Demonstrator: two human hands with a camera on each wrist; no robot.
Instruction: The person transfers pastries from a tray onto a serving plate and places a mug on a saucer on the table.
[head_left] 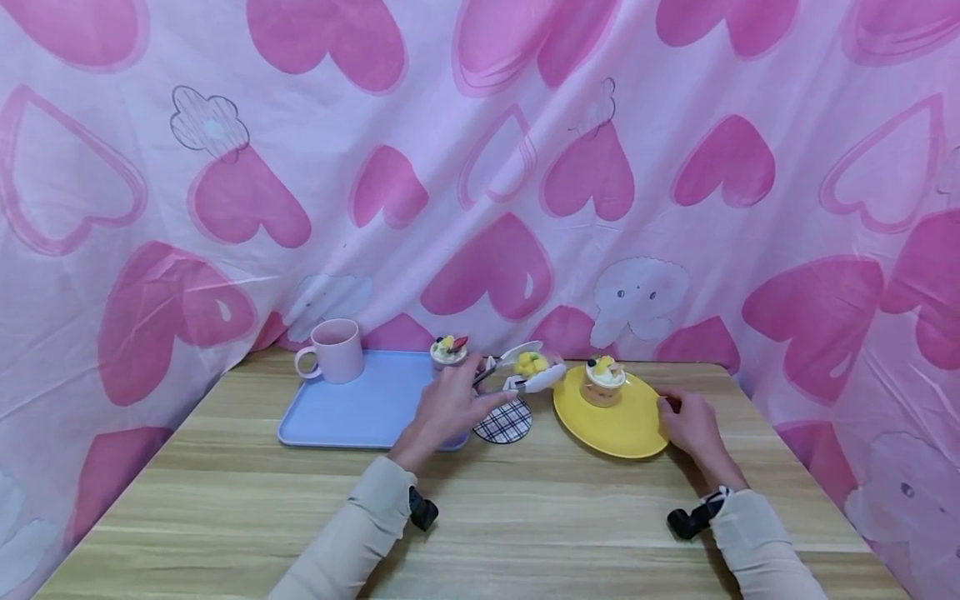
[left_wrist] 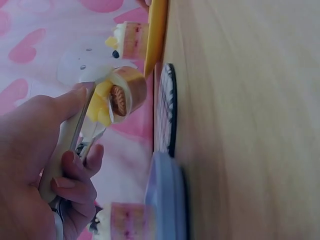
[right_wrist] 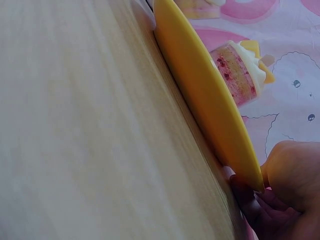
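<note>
Head | left fingers [head_left: 472, 367] curled round tongs [head_left: 552, 378] | leftmost dessert cup [head_left: 447, 352] partly hidden | right fingers [head_left: 665, 406] pinch yellow plate [head_left: 622, 437]

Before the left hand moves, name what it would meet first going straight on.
Beyond the white-tipped tongs, probably the clear round fruit-topped dessert cup on the round yellow plate, though depth is unclear.

Pink heart-print cloth [head_left: 480, 183] — wood-grain table [head_left: 555, 517]
</note>
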